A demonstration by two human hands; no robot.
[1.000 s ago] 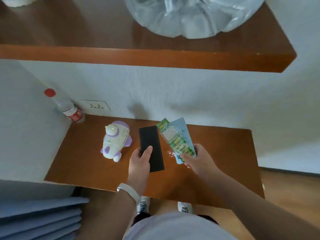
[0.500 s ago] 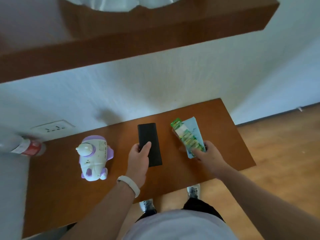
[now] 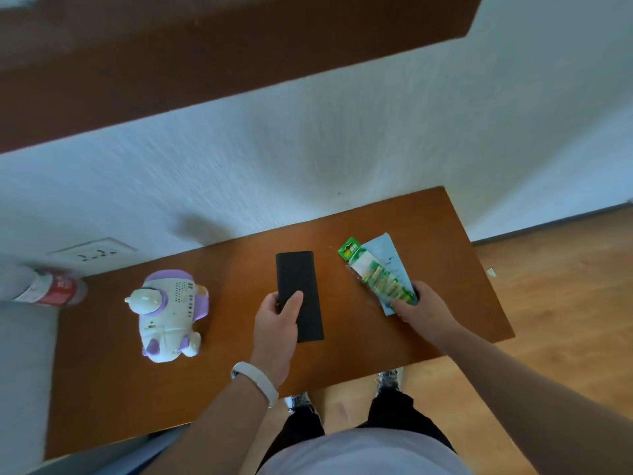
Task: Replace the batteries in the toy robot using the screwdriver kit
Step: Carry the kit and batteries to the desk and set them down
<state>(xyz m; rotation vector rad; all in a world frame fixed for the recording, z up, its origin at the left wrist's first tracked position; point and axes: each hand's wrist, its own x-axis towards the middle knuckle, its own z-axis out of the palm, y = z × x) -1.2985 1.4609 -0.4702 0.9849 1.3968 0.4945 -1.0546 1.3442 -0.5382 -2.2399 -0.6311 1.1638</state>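
One toy robot [image 3: 168, 317], one black case [image 3: 298, 286], one battery pack [image 3: 380, 279], one bottle [image 3: 51, 289].

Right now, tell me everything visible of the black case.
The black case is a flat, matte, elongated rectangle with rounded corners, unmarked and closed as far as shows. It sits on or just above the table, long axis pointing toward the wall, between the toy robot and the battery pack. The left hand grips its near left edge, thumb on top.

You see a white and purple toy robot [image 3: 169, 308], a plain black case [image 3: 298, 289], a green battery pack [image 3: 375, 274] and a brown counter [image 3: 445, 303].
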